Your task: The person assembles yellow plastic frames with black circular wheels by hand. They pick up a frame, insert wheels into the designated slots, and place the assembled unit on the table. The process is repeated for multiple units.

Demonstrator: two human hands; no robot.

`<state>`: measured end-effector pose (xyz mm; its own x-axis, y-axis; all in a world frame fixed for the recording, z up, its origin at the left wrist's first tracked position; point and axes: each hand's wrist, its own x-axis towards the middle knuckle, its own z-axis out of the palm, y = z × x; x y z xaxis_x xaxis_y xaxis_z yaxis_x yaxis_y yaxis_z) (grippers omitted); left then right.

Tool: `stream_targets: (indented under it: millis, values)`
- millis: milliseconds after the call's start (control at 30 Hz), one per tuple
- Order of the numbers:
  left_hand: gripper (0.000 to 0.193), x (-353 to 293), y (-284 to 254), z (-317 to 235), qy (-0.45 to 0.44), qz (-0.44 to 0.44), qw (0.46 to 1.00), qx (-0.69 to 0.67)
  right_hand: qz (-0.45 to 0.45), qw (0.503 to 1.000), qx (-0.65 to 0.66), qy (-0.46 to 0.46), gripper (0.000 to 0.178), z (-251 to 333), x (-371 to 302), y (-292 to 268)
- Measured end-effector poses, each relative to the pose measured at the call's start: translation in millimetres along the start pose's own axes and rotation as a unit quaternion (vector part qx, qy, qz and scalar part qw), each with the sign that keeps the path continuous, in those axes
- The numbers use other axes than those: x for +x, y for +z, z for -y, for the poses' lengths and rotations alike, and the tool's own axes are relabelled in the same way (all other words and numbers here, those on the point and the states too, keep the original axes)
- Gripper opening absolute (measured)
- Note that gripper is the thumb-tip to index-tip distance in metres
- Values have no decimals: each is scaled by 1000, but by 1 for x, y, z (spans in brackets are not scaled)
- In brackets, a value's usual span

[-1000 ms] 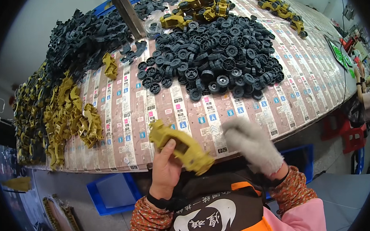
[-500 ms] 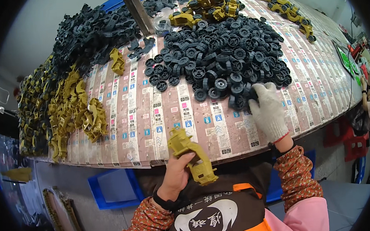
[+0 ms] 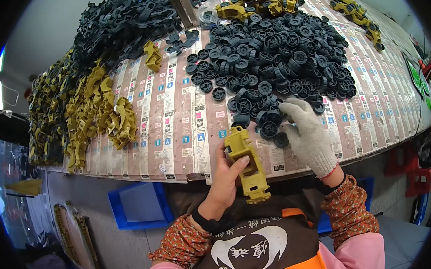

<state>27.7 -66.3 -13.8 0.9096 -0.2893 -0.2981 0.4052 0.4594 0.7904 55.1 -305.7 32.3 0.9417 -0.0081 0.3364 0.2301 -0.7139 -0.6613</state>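
Note:
My bare left hand [image 3: 226, 179] is closed around a yellow plastic toy vehicle body [image 3: 253, 174], which tilts over the table's near edge. The body has cut-out openings, and no wheels show on it. On my right hand [image 3: 310, 137] is a whitish knitted glove. It reaches to the near edge of a heap of black toy wheels [image 3: 270, 64], thumb and fingers apart beside several wheels. One loose wheel [image 3: 281, 140] lies by its thumb. The fingertips partly hide the wheels behind them.
Yellow bodies [image 3: 87, 103] are piled at the left, below a tall heap of black plastic parts [image 3: 125, 29]. A metal post [image 3: 182, 8] rises behind. Assembled yellow vehicles [image 3: 351, 10] line the far right. A blue crate [image 3: 140, 205] sits below the table edge.
My left hand has brought the yellow body up and right, turning it more upright. My right hand has opened its fingers at the heap's near edge, where several wheels have shifted nearer. The view has shifted.

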Motion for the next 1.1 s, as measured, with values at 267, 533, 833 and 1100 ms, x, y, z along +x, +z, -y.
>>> stream_targets:
  millis: [267, 533, 833, 1100]
  values:
    - [52, -10, -8, -17, 7, -11, 1000, -16, 26, 993, -117, -18, 26, 13, 15, 1]
    - [41, -22, -20, -28, 16, -45, 997, -53, -27, 996, 88, 12, 18, 42, 5, -3]
    - [50, -31, -21, -26, -10, -5, 999, -50, 23, 979, 198, 39, 22, 68, -24, 36]
    - [75, -40, -15, -20, 24, 7, 1000, 5, 34, 964, 247, 89, 25, 78, -42, 55]
